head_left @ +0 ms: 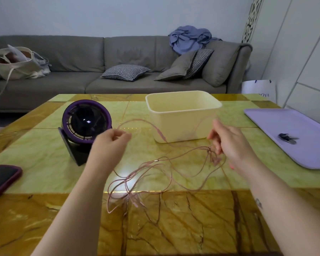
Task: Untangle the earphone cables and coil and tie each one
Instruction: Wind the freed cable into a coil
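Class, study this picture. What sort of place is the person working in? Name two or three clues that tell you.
Most likely a home living room: a long grey sofa with checked cushions stands against the wall, clothing is heaped on its backrest, and a marble-patterned table sits in front.

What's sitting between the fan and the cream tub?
Head view: just a raised strand of the pink earphone cable, arching from the left hand between fan and tub, over bare tabletop.
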